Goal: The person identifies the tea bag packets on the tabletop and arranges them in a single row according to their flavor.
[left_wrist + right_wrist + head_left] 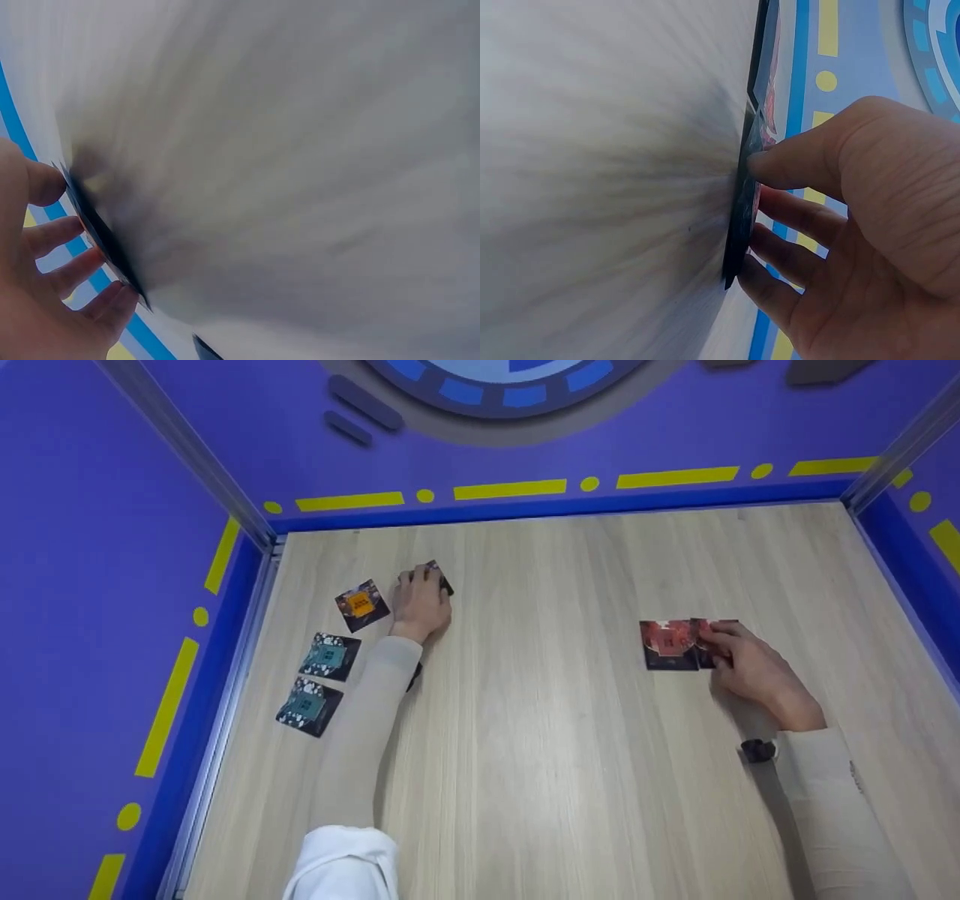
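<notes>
My left hand (421, 604) spreads over a dark square packet (446, 583) at the back left, thumb at one edge and fingers across it. In the left wrist view that packet (111, 244) appears edge-on at the fingertips, its printed face mostly hidden. On the right, my right hand (761, 671) holds a red-and-black square packet (707, 658) between thumb and fingers. Its edge meets or slightly overlaps another red packet (669, 645) on its left. The right wrist view shows the held packet (744, 202) from the side, close to the tabletop.
An orange-labelled packet (362, 605) lies left of my left hand. Two teal-labelled packets (330, 656) sit nearer, beside the left forearm. Blue panels (495, 457) wall the wooden table (540, 720) at the back and sides. A black device (757, 750) sits at my right wrist.
</notes>
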A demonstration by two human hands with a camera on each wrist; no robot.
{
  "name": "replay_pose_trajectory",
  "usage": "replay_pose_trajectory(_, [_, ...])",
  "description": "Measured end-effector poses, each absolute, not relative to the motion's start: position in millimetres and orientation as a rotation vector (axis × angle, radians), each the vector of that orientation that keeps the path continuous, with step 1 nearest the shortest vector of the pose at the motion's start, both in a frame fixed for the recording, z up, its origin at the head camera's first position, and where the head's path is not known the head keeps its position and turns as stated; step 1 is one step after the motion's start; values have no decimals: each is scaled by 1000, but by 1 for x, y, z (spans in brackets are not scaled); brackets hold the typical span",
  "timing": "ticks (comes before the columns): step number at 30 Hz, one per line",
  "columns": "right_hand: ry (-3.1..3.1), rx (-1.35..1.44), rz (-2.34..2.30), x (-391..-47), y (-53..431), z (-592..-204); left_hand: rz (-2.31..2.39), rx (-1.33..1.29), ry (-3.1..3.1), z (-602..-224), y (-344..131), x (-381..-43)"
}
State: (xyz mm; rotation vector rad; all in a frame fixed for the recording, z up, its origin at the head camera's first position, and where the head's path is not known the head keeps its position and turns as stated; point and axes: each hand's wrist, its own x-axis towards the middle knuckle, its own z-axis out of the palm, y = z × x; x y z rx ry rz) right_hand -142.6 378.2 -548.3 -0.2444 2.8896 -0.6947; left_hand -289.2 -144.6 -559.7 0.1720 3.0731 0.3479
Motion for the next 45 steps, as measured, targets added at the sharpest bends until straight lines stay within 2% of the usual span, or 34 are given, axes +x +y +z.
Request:
replay_pose_trajectory(15, [2846,-187,-699,-143,376,-546,292,367,3038,-557,-106,-268])
replay_pose_trajectory(22, [2933,-288,-698,-141,379,-548,247,487,3026,-560,-84,-254])
replay_pose_trajectory(45, [2869,-230,-688,-143,380,-549,84,632,2951,-555,-16,-218])
